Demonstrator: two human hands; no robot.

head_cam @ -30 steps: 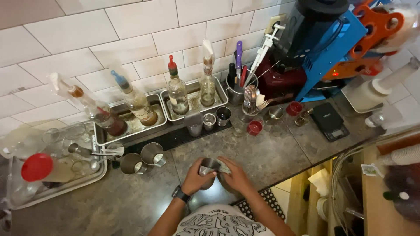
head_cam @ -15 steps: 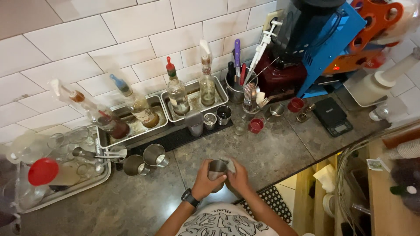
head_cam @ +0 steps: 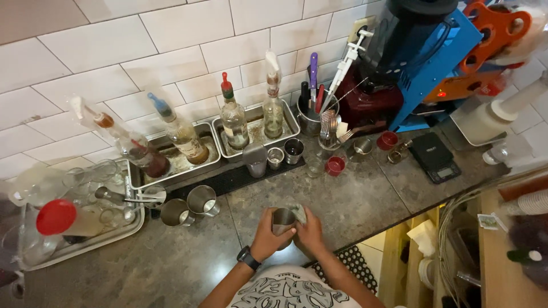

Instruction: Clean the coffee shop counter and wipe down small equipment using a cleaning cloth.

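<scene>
1. Worktop [head_cam: 354,199]: dark speckled stone, running along a white-tiled wall; front edge open at right.
2. Back edge, middle: two metal trays [head_cam: 254,134] side by side, each holding bottles with pourers.
3. In front of the trays: a black bar mat [head_cam: 228,179] carrying small metal cups.
4. Left end: a larger metal tray [head_cam: 85,242] loaded with clear glassware and a red-lidded container.
5. Just right of it: two steel tins [head_cam: 191,206] standing directly on the stone.
6. Right of the mat: red cup [head_cam: 335,166], then black digital scale [head_cam: 435,158] towards the right end.
7. Back right corner: dark red blender base [head_cam: 371,102], utensil pot beside it.
</scene>
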